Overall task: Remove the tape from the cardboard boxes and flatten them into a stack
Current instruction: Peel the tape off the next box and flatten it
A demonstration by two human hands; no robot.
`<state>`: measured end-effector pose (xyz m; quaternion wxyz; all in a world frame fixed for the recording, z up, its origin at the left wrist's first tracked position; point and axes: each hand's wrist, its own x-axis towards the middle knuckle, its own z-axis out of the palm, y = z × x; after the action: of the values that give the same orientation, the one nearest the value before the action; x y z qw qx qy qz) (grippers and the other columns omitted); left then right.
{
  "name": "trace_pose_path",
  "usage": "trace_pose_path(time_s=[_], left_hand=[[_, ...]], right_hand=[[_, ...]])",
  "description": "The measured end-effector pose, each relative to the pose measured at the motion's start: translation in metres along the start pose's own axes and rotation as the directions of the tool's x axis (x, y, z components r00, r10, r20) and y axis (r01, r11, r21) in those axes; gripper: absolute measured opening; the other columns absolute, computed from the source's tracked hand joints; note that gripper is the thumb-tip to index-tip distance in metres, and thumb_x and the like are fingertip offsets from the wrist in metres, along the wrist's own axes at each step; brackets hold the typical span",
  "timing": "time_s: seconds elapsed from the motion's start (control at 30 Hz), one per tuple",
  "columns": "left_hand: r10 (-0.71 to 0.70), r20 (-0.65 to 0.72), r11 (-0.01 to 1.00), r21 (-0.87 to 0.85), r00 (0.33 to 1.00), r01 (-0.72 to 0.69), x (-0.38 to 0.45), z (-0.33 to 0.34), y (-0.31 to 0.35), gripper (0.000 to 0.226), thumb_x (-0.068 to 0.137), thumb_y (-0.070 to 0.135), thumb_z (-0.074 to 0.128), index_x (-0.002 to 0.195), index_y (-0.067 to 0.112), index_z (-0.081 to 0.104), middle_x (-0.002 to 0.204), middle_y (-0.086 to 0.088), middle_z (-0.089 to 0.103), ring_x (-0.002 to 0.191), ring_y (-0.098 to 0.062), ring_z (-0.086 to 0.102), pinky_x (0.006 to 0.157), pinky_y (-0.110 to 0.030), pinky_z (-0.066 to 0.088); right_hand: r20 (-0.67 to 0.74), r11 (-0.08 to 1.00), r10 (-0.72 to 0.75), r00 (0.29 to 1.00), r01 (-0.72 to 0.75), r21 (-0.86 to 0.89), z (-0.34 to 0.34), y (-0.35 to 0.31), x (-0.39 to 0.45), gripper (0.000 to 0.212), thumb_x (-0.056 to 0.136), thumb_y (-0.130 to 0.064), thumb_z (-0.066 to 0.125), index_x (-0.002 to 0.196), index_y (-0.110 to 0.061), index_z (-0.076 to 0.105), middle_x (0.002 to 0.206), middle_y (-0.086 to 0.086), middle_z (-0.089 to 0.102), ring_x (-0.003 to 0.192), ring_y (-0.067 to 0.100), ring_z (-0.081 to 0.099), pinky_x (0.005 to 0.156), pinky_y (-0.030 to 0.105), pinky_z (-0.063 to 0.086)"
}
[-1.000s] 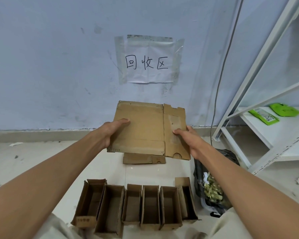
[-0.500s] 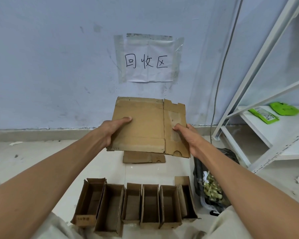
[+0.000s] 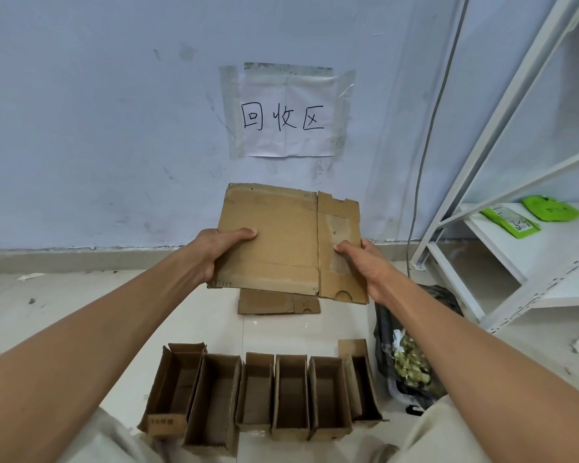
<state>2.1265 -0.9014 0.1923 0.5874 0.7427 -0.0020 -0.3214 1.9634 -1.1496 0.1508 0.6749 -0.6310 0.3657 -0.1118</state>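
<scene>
Overhead, flattened brown cardboard box gripped at its side edges — left hand, right hand — above flat cardboard on floor, white wall sign handwritten "回收区", open brown boxes below.

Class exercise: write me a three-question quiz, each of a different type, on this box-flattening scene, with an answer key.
1. True or false: both hands grip the flat box.
2. How many open boxes stand in the row on the floor?
3. The flat piece on the floor lies: A) on the shelf B) below the held box C) inside the bag.

Key: 1 true: left hand, right hand. 2 six. 3 B.
</scene>
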Motion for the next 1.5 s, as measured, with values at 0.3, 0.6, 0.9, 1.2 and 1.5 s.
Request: trace_pose_path(time_s=[0.3,0.6,0.9,1.2,1.5], left_hand=[[0.081,-0.026,0.996,0.031,0.996,-0.08,0.007,-0.005,-0.007,0.05,0.079,0.027,0.091,0.12,0.011,0.068,0.113,-0.006,0.076,0.101,-0.028,0.073,0.084,-0.043,0.061],[0.168,-0.172,0.98,0.138,0.971,-0.145,0.019,0.0,-0.014,0.048,0.077,0.029,0.092,0.117,0.017,0.068,0.11,-0.003,0.073,0.1,-0.027,0.07,0.085,-0.046,0.061],[0.151,-0.196,0.975,0.194,0.969,-0.113,0.028,0.001,-0.021,0.049,0.078,0.034,0.09,0.117,0.017,0.066,0.11,-0.004,0.07,0.099,-0.028,0.068,0.085,-0.046,0.06],[0.169,-0.205,0.938,0.333,0.964,-0.093,0.046,0.002,-0.025,0.066,0.08,0.049,0.086,0.123,0.014,0.05,0.118,-0.005,0.061,0.106,-0.031,0.061,0.084,-0.045,0.056],[0.174,-0.165,0.816,0.576,0.971,-0.049,0.136,0.016,-0.059,0.063,0.081,0.059,0.08,0.119,0.015,0.055,0.115,-0.004,0.064,0.106,-0.029,0.062,0.089,-0.044,0.053]], right_hand=[[-0.041,0.997,-0.039,0.998,0.036,-0.069,0.005,0.002,0.001,0.045,0.092,-0.028,0.077,0.129,-0.02,0.054,0.115,0.003,0.069,0.096,0.02,0.068,0.061,0.03,0.054],[-0.077,0.989,-0.096,0.992,0.087,-0.119,0.013,0.0,0.002,0.041,0.093,-0.026,0.075,0.125,-0.021,0.051,0.111,0.001,0.066,0.094,0.016,0.065,0.061,0.029,0.05],[-0.094,0.981,-0.111,0.989,0.094,-0.172,0.013,0.0,0.002,0.039,0.093,-0.026,0.073,0.124,-0.018,0.051,0.108,0.001,0.065,0.092,0.017,0.065,0.062,0.031,0.049],[-0.112,0.961,-0.14,0.984,0.108,-0.253,0.016,-0.009,0.013,0.046,0.093,-0.026,0.073,0.128,-0.016,0.045,0.117,0.006,0.065,0.103,0.026,0.066,0.084,0.045,0.06],[-0.179,0.888,-0.072,0.981,-0.019,-0.459,0.027,0.032,0.108,0.053,0.092,-0.032,0.076,0.134,-0.014,0.048,0.129,0.01,0.066,0.119,0.034,0.063,0.105,0.048,0.052]])
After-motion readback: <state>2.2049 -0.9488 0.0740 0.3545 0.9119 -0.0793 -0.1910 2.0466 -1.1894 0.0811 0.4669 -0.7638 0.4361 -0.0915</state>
